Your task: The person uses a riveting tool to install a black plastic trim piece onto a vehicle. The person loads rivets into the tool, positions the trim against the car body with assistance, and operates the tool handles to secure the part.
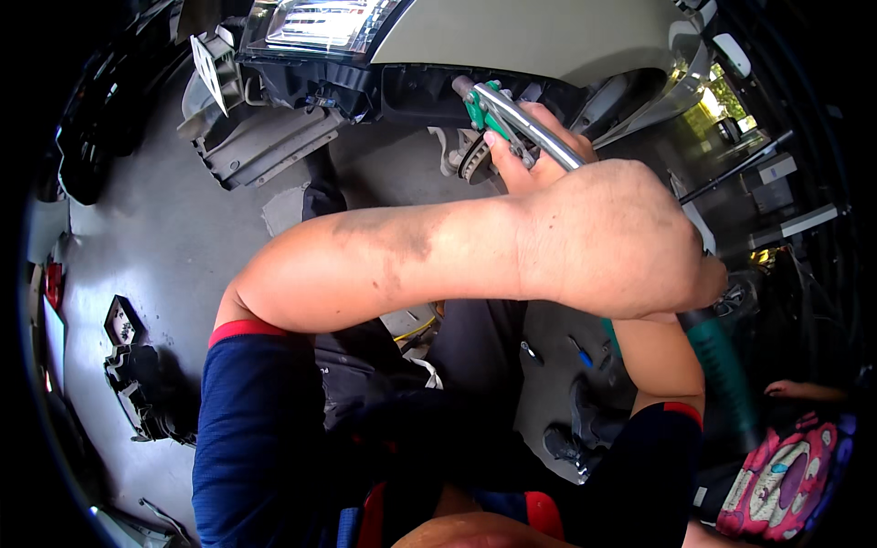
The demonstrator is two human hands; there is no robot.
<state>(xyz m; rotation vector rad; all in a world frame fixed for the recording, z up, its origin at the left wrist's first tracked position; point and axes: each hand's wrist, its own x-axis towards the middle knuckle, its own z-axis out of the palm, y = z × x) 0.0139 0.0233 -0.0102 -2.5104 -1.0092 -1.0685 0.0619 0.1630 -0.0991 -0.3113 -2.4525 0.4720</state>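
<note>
Nearest, at 3 o'clock, the left hand (630,239) wraps round a handle of the long-handled lever riveter (532,126), its fingers mostly hidden. Toward 1 o'clock, the right hand (528,173) closes round the tool near its green linkage head, thumb against it. The head points to 12 o'clock, just below the pale car body panel (530,36); the headlight (320,26) sits at 11 o'clock.

The long-handled tool (532,128) slants from the upper centre of the frame down to the right: a dull cylindrical nose (462,85) uppermost, then green jointed links (482,110) and a shiny silver bar, its middle hidden, a blurred dark green grip (722,370) at lower right
</note>
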